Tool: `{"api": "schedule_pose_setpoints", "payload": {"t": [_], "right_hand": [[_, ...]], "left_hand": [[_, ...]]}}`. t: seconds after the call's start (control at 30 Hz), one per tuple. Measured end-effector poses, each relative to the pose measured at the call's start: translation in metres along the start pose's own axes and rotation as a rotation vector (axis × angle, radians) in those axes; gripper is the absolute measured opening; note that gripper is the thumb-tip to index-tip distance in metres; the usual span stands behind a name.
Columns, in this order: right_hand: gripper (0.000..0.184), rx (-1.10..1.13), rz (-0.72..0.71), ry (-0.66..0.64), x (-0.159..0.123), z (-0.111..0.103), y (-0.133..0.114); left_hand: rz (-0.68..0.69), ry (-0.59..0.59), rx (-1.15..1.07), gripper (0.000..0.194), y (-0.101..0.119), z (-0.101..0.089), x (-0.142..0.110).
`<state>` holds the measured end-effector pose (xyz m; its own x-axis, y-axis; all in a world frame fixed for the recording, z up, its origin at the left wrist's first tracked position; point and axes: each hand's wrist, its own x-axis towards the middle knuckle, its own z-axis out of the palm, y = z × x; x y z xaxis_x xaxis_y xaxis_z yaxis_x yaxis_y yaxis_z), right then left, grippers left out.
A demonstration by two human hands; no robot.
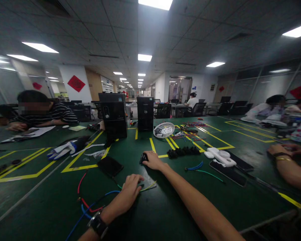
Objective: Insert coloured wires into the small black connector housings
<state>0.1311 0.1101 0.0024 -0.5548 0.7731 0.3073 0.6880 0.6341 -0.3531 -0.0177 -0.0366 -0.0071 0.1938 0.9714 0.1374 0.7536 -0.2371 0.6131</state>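
My right hand (152, 161) reaches forward over the green tabletop, its fingers closed on a small black piece (142, 158) whose kind I cannot make out. Nearer to me, my left hand (131, 187) is open, with fingers stretched out low over the table. A thin yellow-green wire (148, 187) emerges beside its fingers. Left of that wrist lie a red cable (90, 208) and a blue cable (78, 220). A flat black object (110, 166) lies beyond my left hand. Several black pieces stand in a row (183, 152) right of my right hand.
Two black computer towers (114, 117) (145, 114) stand at the back beside a white basket (164, 130). Gloves (62, 150) lie left. Phones (228, 172), a white device (220, 156) and blue-green wires (196, 166) lie right. Another person's forearm (291, 167) rests at right; others sit around.
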Motion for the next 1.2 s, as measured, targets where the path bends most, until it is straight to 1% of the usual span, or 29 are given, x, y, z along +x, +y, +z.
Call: {"api": "schedule_pose_setpoints", "payload": {"t": [0.03,0.1,0.13,0.17,0.23,0.3,0.37,0.4,0.47,0.53,0.57,0.63,0.7,0.77,0.83,0.9,0.97,1.03,1.1,1.2], "right_hand": [[0.060,-0.006,-0.009,-0.011,0.008,0.004,-0.001],[0.070,-0.015,-0.024,-0.015,0.015,0.007,-0.001],[0.072,-0.028,-0.023,0.004,0.014,0.004,0.001],[0.070,-0.062,-0.007,0.042,0.010,0.000,0.006],[0.057,-0.198,0.083,0.150,-0.008,-0.012,0.022],[0.043,-0.360,0.208,0.227,-0.030,-0.025,0.040],[0.031,-0.439,0.289,0.229,-0.049,-0.033,0.054],[0.028,-0.444,0.304,0.217,-0.056,-0.035,0.057],[0.028,-0.425,0.300,0.194,-0.062,-0.035,0.058],[0.031,-0.399,0.278,0.175,-0.062,-0.034,0.052],[0.031,-0.384,0.265,0.167,-0.061,-0.034,0.049],[0.030,-0.360,0.245,0.160,-0.061,-0.035,0.044],[0.030,-0.322,0.248,0.172,-0.065,-0.037,0.044],[0.032,-0.224,0.271,0.212,-0.070,-0.039,0.047],[0.032,-0.109,0.286,0.250,-0.073,-0.041,0.051],[0.031,-0.039,0.279,0.257,-0.072,-0.043,0.053],[0.028,-0.006,0.262,0.246,-0.070,-0.043,0.049],[0.028,0.032,0.238,0.239,-0.069,-0.043,0.035],[0.031,0.121,0.162,0.261,-0.073,-0.044,0.014],[0.050,0.284,-0.031,0.299,-0.094,-0.052,-0.018]], "left_hand": [[-0.014,-0.054,0.119,0.030,-0.003,-0.002,-0.006],[-0.081,-0.119,0.337,0.038,-0.015,-0.011,-0.016],[-0.111,-0.147,0.427,0.041,-0.023,-0.017,-0.020],[-0.127,-0.174,0.498,0.043,-0.032,-0.023,-0.024],[-0.156,-0.210,0.582,0.047,-0.052,-0.037,-0.030],[-0.175,-0.219,0.607,0.043,-0.067,-0.048,-0.034],[-0.146,-0.180,0.590,0.038,-0.068,-0.053,-0.034],[-0.110,-0.142,0.557,0.037,-0.062,-0.052,-0.031],[-0.014,-0.036,0.406,0.038,-0.038,-0.045,-0.021],[0.028,0.057,0.135,0.038,-0.004,-0.031,-0.004],[0.010,0.093,-0.032,0.037,0.014,-0.022,0.006],[-0.106,0.121,-0.365,0.036,0.044,-0.001,0.028],[-0.247,0.158,-0.671,0.036,0.063,0.020,0.049],[-0.386,0.178,-0.947,0.032,0.070,0.036,0.065],[-0.473,0.185,-1.134,0.027,0.070,0.046,0.075],[-0.488,0.204,-1.204,0.023,0.067,0.051,0.077],[-0.475,0.248,-1.235,0.023,0.066,0.051,0.075],[-0.495,0.273,-1.302,0.024,0.067,0.048,0.071],[-0.536,0.236,-1.404,0.026,0.069,0.046,0.068],[-0.538,0.140,-1.562,0.029,0.072,0.047,0.064]]}}
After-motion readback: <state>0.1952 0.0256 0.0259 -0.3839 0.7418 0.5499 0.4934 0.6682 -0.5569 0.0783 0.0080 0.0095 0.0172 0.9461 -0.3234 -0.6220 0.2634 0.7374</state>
